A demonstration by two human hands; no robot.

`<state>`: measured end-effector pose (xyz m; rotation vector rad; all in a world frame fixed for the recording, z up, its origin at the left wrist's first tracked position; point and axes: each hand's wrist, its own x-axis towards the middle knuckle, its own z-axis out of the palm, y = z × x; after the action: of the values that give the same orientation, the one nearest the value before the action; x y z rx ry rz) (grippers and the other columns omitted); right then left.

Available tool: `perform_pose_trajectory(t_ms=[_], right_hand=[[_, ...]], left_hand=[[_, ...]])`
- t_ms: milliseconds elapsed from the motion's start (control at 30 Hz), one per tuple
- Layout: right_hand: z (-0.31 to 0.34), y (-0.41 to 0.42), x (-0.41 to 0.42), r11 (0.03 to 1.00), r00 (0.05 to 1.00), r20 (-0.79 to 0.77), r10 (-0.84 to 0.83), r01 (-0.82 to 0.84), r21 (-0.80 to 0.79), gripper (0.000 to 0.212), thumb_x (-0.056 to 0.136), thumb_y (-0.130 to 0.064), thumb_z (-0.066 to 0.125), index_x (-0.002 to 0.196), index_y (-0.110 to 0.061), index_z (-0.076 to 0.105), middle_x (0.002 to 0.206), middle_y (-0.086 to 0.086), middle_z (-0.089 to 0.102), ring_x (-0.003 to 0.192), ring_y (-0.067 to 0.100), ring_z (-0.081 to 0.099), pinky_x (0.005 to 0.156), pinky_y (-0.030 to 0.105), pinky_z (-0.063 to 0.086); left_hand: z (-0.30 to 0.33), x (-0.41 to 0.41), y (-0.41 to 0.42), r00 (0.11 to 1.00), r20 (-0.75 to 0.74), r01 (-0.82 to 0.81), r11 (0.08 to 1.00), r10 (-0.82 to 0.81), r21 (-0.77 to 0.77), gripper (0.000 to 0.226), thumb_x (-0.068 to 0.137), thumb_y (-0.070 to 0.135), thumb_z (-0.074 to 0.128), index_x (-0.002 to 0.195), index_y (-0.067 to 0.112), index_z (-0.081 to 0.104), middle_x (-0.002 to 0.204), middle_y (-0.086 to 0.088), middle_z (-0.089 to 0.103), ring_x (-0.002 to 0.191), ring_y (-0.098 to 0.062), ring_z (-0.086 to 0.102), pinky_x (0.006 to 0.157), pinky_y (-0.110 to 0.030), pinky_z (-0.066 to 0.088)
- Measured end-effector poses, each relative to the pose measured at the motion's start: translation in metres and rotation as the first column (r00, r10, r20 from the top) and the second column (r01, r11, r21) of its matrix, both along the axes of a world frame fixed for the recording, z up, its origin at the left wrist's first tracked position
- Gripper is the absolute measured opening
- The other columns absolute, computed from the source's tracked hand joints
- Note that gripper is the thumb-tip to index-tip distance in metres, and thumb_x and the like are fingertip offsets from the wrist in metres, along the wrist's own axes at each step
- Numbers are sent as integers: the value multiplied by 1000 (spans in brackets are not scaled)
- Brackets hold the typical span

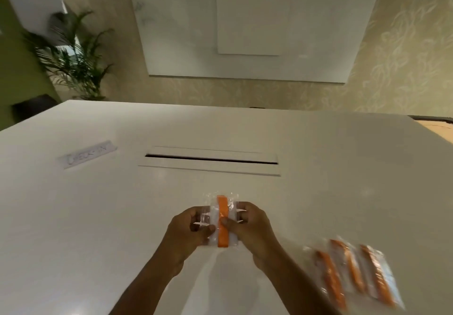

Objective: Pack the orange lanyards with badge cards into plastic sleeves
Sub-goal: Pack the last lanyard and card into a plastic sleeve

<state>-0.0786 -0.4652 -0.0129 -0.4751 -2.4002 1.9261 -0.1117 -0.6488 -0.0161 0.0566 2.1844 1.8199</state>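
Both hands hold one clear plastic sleeve [221,199] above the white table [318,167], near its front middle. Inside the sleeve are a folded orange lanyard [223,226] and a white badge card [214,219]. My left hand [188,229] grips the sleeve's left edge, thumb on top. My right hand [250,226] grips the right edge, its thumb pressing on the orange strip. The sleeve's far end sticks out past my fingers. At the front right lie three packed sleeves [353,273] with orange lanyards, side by side and blurred.
A long cable slot [210,159] runs across the table's middle. A paper name sign [88,154] lies at the left. A whiteboard [245,25] hangs on the far wall, and a potted plant [73,54] stands at the back left.
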Motion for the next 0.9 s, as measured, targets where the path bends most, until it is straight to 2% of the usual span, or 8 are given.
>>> perform_pose_trajectory(t_ms=[100,200,333,500,633,733,833,900], right_hand=[[-11,-75,-63,997,997,6,76,-76,-5,36,91,-28,83,117,-34,60,119,-4,72,106,21,73,96,39,63],[-17,-139,-118,989,989,30,147,-146,-6,45,92,-32,82,132,-28,61,128,-2,69,113,22,70,98,37,62],[-27,-214,-183,977,975,61,212,-211,-15,57,93,-32,81,145,-20,60,135,2,69,118,23,68,100,40,61],[-44,-289,-240,952,946,108,307,-307,-15,37,90,-28,84,123,-28,67,103,-16,68,97,12,67,61,9,51],[-61,-329,-267,919,926,106,361,-373,126,50,86,-26,86,132,-20,66,119,-4,71,112,20,69,80,23,62],[-73,-347,-281,890,920,104,377,-391,233,44,85,-24,84,123,-11,67,120,4,72,103,20,69,71,20,56],[-78,-358,-288,885,929,112,353,-370,283,43,83,-18,84,118,0,66,122,14,72,111,31,70,86,36,59],[-78,-363,-290,878,930,110,351,-368,308,45,85,-20,82,123,-2,65,126,11,70,116,29,67,87,28,52]], left_hand=[[-7,-53,-74,998,-10,-60,998,60,-16,35,86,2,82,111,26,73,99,1,81,93,-22,79,75,-36,66],[-12,-95,-138,989,-7,-147,989,147,-12,39,84,-1,83,108,28,72,97,4,81,88,-18,79,64,-26,63],[-24,-144,-209,960,-14,-278,960,278,-39,44,85,-1,83,118,25,68,101,-7,77,90,-27,78,67,-31,65],[-43,-187,-273,901,-50,-434,895,431,-106,60,86,0,82,137,20,58,104,-8,71,91,-25,73,74,-34,62],[-61,-208,-304,876,-143,-481,847,460,-226,68,85,8,84,145,16,52,99,0,71,93,-14,68,73,-19,50],[-71,-218,-321,880,-135,-475,839,456,-267,81,83,8,86,152,14,42,99,-2,69,91,-14,67,76,-22,49],[-77,-224,-330,875,-136,-483,830,464,-277,89,83,4,85,157,12,35,102,-3,68,90,-16,68,79,-23,51],[-78,-227,-334,870,-141,-492,824,472,-281,89,84,3,84,157,11,34,105,-4,68,94,-21,69,88,-31,53]])
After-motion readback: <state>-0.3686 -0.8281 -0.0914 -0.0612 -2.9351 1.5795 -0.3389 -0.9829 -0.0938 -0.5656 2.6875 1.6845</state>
